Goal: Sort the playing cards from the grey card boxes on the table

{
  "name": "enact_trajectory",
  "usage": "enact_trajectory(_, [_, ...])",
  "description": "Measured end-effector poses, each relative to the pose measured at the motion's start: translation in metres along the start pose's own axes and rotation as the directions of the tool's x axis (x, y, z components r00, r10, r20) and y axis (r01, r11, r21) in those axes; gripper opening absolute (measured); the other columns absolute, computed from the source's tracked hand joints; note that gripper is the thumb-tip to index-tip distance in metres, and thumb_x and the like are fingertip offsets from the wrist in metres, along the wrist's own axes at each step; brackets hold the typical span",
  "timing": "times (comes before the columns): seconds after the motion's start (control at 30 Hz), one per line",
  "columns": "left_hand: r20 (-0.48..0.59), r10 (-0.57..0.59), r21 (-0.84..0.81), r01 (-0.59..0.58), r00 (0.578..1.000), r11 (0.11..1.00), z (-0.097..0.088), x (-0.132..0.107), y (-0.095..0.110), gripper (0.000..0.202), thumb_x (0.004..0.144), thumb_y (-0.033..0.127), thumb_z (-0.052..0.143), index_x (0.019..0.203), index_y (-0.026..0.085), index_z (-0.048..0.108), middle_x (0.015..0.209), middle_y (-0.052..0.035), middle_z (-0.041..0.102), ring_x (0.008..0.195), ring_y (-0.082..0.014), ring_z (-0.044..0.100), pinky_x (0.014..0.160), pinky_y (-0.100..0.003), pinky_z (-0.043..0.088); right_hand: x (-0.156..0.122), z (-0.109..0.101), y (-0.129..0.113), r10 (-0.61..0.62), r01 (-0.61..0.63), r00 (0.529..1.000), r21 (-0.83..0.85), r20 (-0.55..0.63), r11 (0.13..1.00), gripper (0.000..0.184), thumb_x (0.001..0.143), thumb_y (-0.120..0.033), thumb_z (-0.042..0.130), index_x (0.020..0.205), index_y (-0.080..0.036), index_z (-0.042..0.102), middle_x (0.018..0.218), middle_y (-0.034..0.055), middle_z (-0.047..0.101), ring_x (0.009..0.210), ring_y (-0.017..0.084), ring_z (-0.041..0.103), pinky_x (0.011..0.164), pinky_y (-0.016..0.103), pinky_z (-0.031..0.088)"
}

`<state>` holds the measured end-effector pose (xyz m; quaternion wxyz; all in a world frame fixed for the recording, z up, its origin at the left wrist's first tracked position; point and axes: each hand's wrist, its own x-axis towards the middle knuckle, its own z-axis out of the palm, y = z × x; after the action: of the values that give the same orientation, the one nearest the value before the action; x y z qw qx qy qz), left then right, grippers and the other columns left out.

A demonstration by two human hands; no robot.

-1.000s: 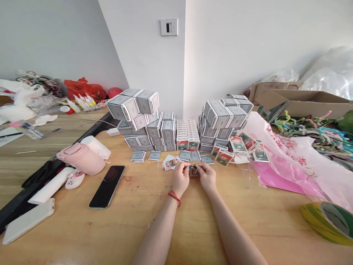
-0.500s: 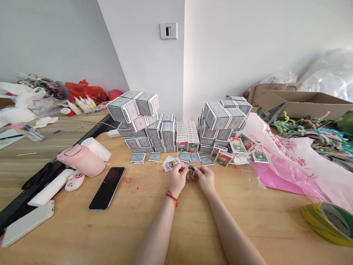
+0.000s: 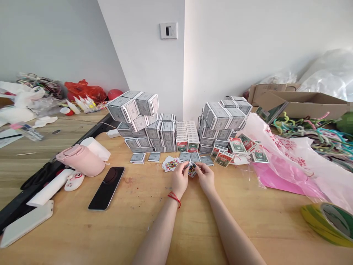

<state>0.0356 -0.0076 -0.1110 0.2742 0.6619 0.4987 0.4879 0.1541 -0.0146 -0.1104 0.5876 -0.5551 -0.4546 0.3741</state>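
Low over the table, my left hand [image 3: 179, 181] and my right hand [image 3: 205, 179] meet with their fingers pinched. Between them is a face-up playing card [image 3: 192, 171], tilted and partly covered by the fingertips; whether it is one card or several I cannot tell. A small dark spot shows at my right fingertips, too small to name. Just beyond my left hand lie fanned face-up playing cards [image 3: 170, 165]. Small face-down card packs [image 3: 195, 157] lie behind my hands. A red string bracelet [image 3: 174, 198] circles my left wrist.
Tall stacks of card packs rise at left [image 3: 138, 127] and right [image 3: 220, 119], with boxed decks [image 3: 187, 136] between. Loose card boxes [image 3: 224, 158] lie right. A phone [image 3: 106, 188] and pink cup [image 3: 82, 161] sit left. Green-yellow tape [image 3: 311, 221] and a plastic bag [image 3: 292, 162] are right.
The card between my hands has tilted and moved slightly. My left hand has turned a little and its bracelet has shifted to the right.
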Motion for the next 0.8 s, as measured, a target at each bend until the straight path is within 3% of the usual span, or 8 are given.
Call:
enact_trajectory(0.13, [0.006, -0.005, 0.008, 0.004, 1.000, 1.000, 0.002, -0.001, -0.002, 0.024, 0.083, 0.019, 0.043, 0.103, 0.020, 0.056, 0.101, -0.0067, 0.063, 0.095, -0.0170, 0.058, 0.083, -0.033, 0.047, 0.000, 0.000, 0.000, -0.010, 0.010, 1.000, -0.005, 0.006, 1.000, 0.031, 0.070, -0.041, 0.057, 0.088, -0.017, 0.066, 0.085, 0.0063, 0.068, 0.074, 0.018, 0.060, 0.069, 0.029, 0.047])
enact_trajectory(0.3, [-0.038, -0.013, 0.031, 0.015, 0.999, 0.999, 0.003, 0.000, -0.005, 0.027, 0.083, 0.018, 0.042, 0.106, 0.020, 0.056, 0.103, -0.0075, 0.063, 0.097, -0.0176, 0.058, 0.085, -0.034, 0.047, 0.000, 0.003, 0.005, 0.008, -0.006, 1.000, -0.086, 0.020, 0.996, 0.039, 0.065, -0.042, 0.062, 0.096, -0.018, 0.066, 0.089, 0.0060, 0.067, 0.060, 0.014, 0.055, 0.059, 0.028, 0.047])
enact_trajectory(0.43, [-0.058, -0.026, 0.057, 0.029, 0.998, 0.998, 0.004, 0.000, -0.007, 0.028, 0.083, 0.016, 0.040, 0.105, 0.019, 0.057, 0.102, -0.0082, 0.063, 0.096, -0.0180, 0.058, 0.084, -0.034, 0.047, 0.000, 0.003, 0.008, -0.001, 0.005, 1.000, -0.167, 0.023, 0.986, 0.040, 0.065, -0.042, 0.060, 0.097, -0.017, 0.066, 0.081, 0.0047, 0.067, 0.055, 0.013, 0.053, 0.056, 0.027, 0.046])
enact_trajectory(0.57, [-0.077, -0.045, 0.077, 0.051, 0.996, 0.996, 0.005, 0.000, -0.006, 0.028, 0.084, 0.015, 0.037, 0.103, 0.017, 0.057, 0.100, -0.0092, 0.064, 0.095, -0.0186, 0.059, 0.082, -0.035, 0.047, 0.000, 0.002, 0.009, 0.040, -0.050, 0.997, -0.188, -0.058, 0.981, 0.045, 0.066, -0.043, 0.058, 0.101, -0.015, 0.063, 0.067, 0.0037, 0.065, 0.053, 0.015, 0.054, 0.055, 0.027, 0.046])
enact_trajectory(0.8, [0.012, 0.066, 0.063, -0.067, 0.998, 0.996, 0.001, 0.000, 0.007, 0.037, 0.081, 0.012, 0.040, 0.116, 0.023, 0.048, 0.109, -0.0073, 0.056, 0.095, -0.0158, 0.056, 0.079, -0.031, 0.048, 0.000, 0.001, 0.010, 0.057, -0.064, 0.997, -0.184, -0.046, 0.981, 0.047, 0.069, -0.044, 0.054, 0.105, -0.014, 0.061, 0.068, 0.0051, 0.064, 0.056, 0.016, 0.055, 0.055, 0.027, 0.046])
